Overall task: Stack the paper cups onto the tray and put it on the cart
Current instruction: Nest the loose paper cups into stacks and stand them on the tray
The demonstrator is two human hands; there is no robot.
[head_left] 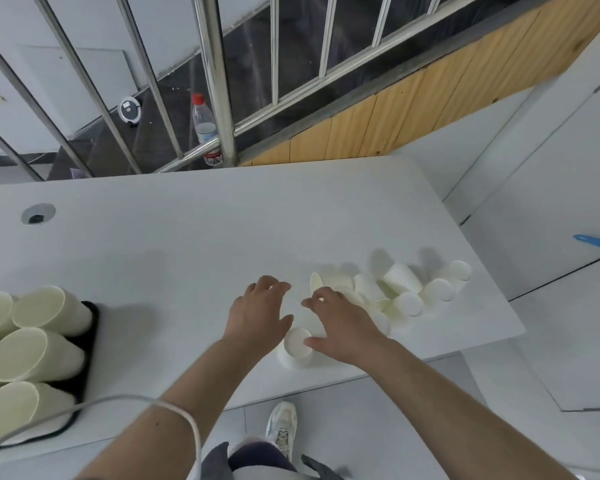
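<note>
- Nearest the camera, a white cable [187,420] is seen draped over the left forearm, and a shoe [282,427] is planted on the floor below the worktop [187,237] edge.
- Both arms are reached out over the worktop towards the loose cups, which suggests the next cup is about to be gathered.
- The left hand [257,315] is held flat with its fingers spread and straight; nothing is held in its grip.
- The right hand [340,323] is likewise held loose and unclenched, fingers bent only slightly; its thumb is seen touching the rim of a single cup [297,346] standing upside down between the two hands, but no grasp round it can be made out.
- That cup is probably being steadied or lined up for lifting, since it is set apart from the others and close to the near edge.
- A heap of loose cups [409,289] is left lying just beyond the right hand, some tipped on their sides, some upside down, touching one another.
- At the far left a black tray [92,344] is laid on the worktop, already carrying stacked cups [32,334] lying on their sides with their mouths towards the camera; they are piled one row on another, presumably to save room.
- The cart is not seen, so the task is judged to be partly done.
- Beyond the worktop, a water bottle [205,129] is stood by a metal railing [215,81].
</note>
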